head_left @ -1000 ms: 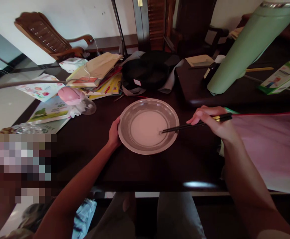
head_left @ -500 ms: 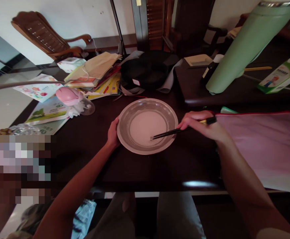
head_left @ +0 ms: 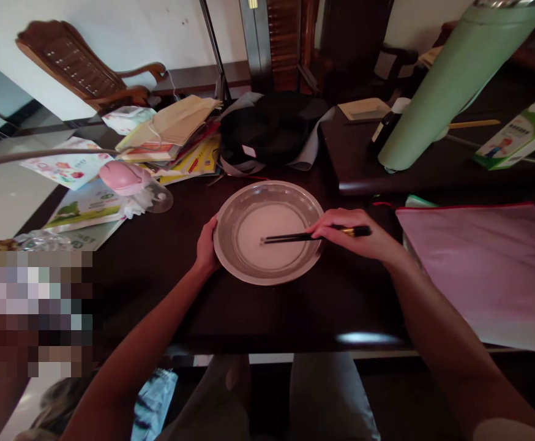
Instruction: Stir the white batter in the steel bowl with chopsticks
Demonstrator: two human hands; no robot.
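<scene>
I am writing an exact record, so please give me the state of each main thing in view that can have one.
Bowl: upright, partly filled with pale contents
Chopsticks: held, tips inside the bowl
Right hand: closed on the chopsticks
Left hand: against the bowl's side
Green flask: standing, top cut off by the picture edge
Small dark bottle: standing, white cap on
Pink sheet: lying flat
</scene>
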